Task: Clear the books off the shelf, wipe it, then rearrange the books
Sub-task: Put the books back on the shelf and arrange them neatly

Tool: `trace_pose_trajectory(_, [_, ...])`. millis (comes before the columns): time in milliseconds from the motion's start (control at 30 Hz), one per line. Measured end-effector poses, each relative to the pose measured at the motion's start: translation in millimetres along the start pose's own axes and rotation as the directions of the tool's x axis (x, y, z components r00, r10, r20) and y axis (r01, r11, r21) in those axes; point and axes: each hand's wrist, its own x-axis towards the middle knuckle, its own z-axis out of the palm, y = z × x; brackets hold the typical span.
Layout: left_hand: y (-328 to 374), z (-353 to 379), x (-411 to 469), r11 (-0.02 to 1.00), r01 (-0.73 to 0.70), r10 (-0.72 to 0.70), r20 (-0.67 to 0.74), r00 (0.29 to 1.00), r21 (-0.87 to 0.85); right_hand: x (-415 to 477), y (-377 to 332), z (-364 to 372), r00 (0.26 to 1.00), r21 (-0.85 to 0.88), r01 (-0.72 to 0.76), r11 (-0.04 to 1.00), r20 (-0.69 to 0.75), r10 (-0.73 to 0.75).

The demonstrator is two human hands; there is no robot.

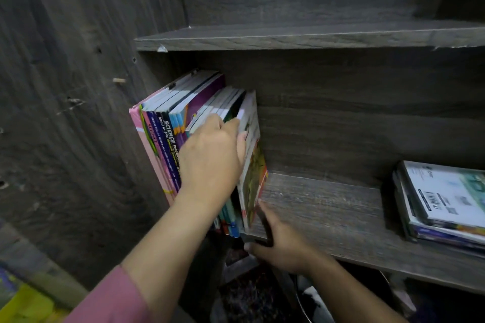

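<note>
Head view: the left hand (212,155) is grasping the upright books (168,123) at the left end of the shelf (328,207), fingers curling over their tops. The right hand (280,244) is lying released, fingers straight, on the shelf's front edge just beside them. Another stack (446,199) is lying flat at the right end.

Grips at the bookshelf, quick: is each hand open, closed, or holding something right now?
Left grip: closed on the tops of the upright books.
Right grip: open, resting on the shelf, fingertips by the end book.
</note>
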Motion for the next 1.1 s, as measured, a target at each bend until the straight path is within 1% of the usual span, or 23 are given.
trace_pose_trajectory(67, [-10,0,-2,1.0,-0.007,0.007,-0.054,0.999,0.007,9,2,8,1.0,-0.016,0.0,1.0,-0.015,0.0])
trace_pose_trajectory(133, [-27,-6,-4,1.0,0.001,-0.001,-0.066,0.998,0.007,17,2,13,0.999,-0.015,-0.027,1.0,-0.04,0.026])
trace_pose_trajectory(200, [-45,-12,-10,0.998,0.054,-0.054,-0.033,0.998,0.006,25,1,18,0.994,-0.042,-0.076,0.996,-0.087,0.072])
trace_pose_trajectory(267, [-60,-14,-17,0.996,0.092,-0.092,0.031,0.995,0.017,31,0,23,0.987,-0.096,-0.105,0.99,-0.128,0.092])
trace_pose_trajectory(367, [-76,-7,-25,0.998,0.034,-0.039,0.095,0.995,0.05,40,-4,31,0.981,-0.146,-0.122,0.982,-0.168,0.097])
trace_pose_trajectory(433, [-82,-1,-28,0.999,0.002,-0.006,0.094,0.996,0.037,49,-5,34,0.975,-0.17,-0.132,0.977,-0.202,0.096])
trace_pose_trajectory(500, [-84,5,-28,1.0,-0.022,0.021,0.065,0.998,0.011,56,-6,33,0.972,-0.192,-0.132,0.972,-0.216,0.09])
trace_pose_trajectory(667, [-94,23,-25,0.997,-0.064,0.061,-0.044,0.997,-0.049,66,-10,32,0.985,-0.254,-0.11,0.961,-0.159,0.071])
trace_pose_trajectory(733, [-96,28,-24,0.996,-0.05,0.045,-0.067,0.997,-0.074,68,-11,33,0.986,-0.257,-0.113,0.96,-0.152,0.076])
trace_pose_trajectory(867, [-94,28,-26,0.995,0.008,-0.011,-0.028,1.0,-0.096,68,-12,28,0.989,-0.239,-0.121,0.963,-0.114,0.096])
trace_pose_trajectory(1000, [-94,23,-27,0.997,0.012,-0.012,-0.001,1.0,-0.078,64,-12,14,0.992,-0.235,-0.124,0.964,-0.034,0.12])
trace_pose_trajectory(1100, [-94,20,-27,0.996,0.006,-0.005,0.017,1.0,-0.09,58,-19,4,0.992,-0.281,-0.124,0.952,-0.032,0.12])
